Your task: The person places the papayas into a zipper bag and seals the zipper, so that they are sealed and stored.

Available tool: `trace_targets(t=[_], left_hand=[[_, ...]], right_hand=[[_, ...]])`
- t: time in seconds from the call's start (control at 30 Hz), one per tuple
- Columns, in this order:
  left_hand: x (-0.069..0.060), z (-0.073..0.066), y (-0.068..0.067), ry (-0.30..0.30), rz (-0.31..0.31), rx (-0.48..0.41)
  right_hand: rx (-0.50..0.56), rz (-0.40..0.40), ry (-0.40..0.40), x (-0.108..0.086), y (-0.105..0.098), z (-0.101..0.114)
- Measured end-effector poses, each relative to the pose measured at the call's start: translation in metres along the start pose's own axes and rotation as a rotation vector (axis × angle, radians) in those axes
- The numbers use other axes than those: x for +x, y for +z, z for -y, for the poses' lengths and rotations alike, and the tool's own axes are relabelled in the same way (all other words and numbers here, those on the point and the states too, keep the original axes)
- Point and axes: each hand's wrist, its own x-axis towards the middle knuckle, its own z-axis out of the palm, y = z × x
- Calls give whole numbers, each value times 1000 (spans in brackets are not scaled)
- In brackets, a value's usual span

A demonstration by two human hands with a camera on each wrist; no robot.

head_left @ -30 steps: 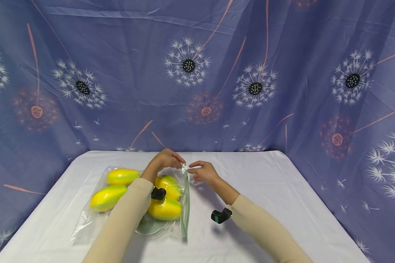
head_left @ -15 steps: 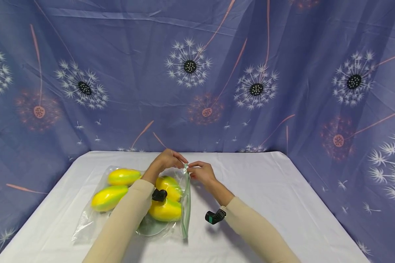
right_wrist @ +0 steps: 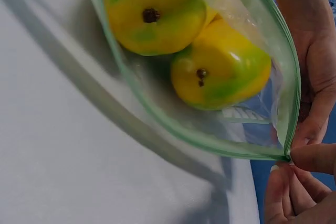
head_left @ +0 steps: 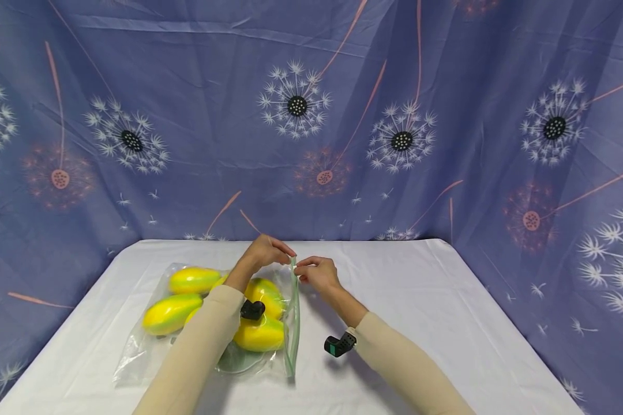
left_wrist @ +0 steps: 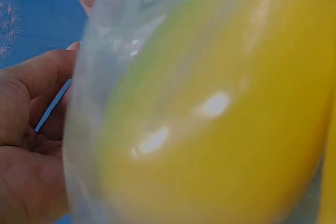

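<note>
A clear zip bag (head_left: 153, 360) with a green zip edge lies on its side. Inside are several yellow-green, papaya-like fruits (head_left: 172, 314), and their stem ends show through the gaping mouth in the right wrist view. My left hand (head_left: 265, 252) pinches the far corner of the zip edge; in the left wrist view, one large fruit (left_wrist: 226, 108) behind the plastic covers part of this hand. Right beside it, my right hand (head_left: 319, 274) pinches the same corner between thumb and fingers, at the end of the green zip (right_wrist: 247, 153).
A white cloth covers the table (head_left: 394, 276). Behind and at both sides hangs a blue curtain (head_left: 213, 115) with dandelion prints. Each wrist carries a small black camera, such as the right one (head_left: 340, 344). A pale green round shape (head_left: 239, 360) shows under the bag.
My right hand has moved slightly left, from just apart to gripping the bag's corner, its fingers closing there. My left hand stays at the corner. The bag and fruits have hardly shifted.
</note>
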Motion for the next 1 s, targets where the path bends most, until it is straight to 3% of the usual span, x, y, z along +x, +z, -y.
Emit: trace_targets(t=[0.3,1.0], left_hand=[[-1,1,-4,-18,-55,56],[0,-4,-11,-30,-214,44]], right_hand=[[-54,95,34,-21,-3,-3],[-41,511,163,-87,-26,-13]])
